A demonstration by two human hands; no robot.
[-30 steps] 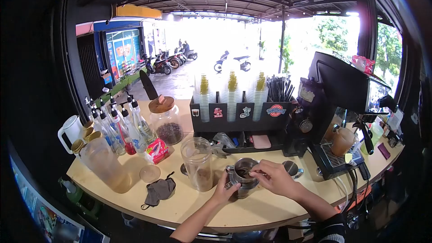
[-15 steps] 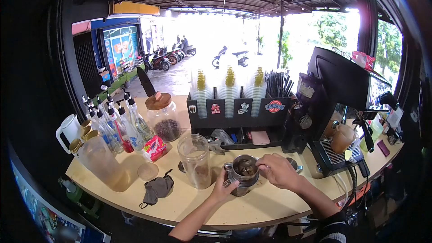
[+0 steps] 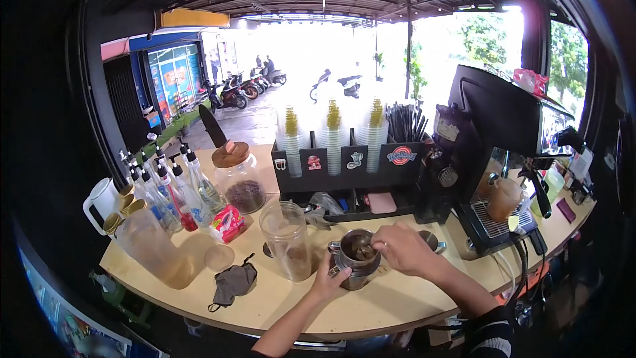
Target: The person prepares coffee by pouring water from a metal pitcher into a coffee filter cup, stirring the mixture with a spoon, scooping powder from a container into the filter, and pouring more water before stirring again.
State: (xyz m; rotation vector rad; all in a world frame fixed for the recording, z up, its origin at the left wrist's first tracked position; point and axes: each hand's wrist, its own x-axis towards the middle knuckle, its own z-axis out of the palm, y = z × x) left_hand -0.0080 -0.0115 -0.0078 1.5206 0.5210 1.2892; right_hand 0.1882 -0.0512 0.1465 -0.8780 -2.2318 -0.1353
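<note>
In the head view, a shiny metal cup (image 3: pixel 358 241) with a side handle sits on a darker ringed metal vessel (image 3: pixel 362 273) near the front of the counter. Dark brown contents show inside the cup. My left hand (image 3: pixel 327 280) is wrapped around its left side by the handle. Over the right rim, my right hand (image 3: pixel 409 250) is closed in a pinch; what it grips is hidden by the fingers. A tall clear plastic container (image 3: pixel 285 242) with brown residue stands just left of the cup. Behind my right hand is another metal cup (image 3: pixel 432 242).
A cloudy plastic pitcher (image 3: pixel 151 245), grey face mask (image 3: pixel 234 283) and round lid (image 3: pixel 219 258) lie left. Pump bottles (image 3: pixel 175 192), a glass jar (image 3: pixel 245 189) and a black cup organizer (image 3: pixel 348 172) stand behind. An espresso machine (image 3: pixel 493 132) is at right.
My right hand has shifted slightly left and up over the cup's rim. The left hand keeps its hold. The whole view has turned a little.
</note>
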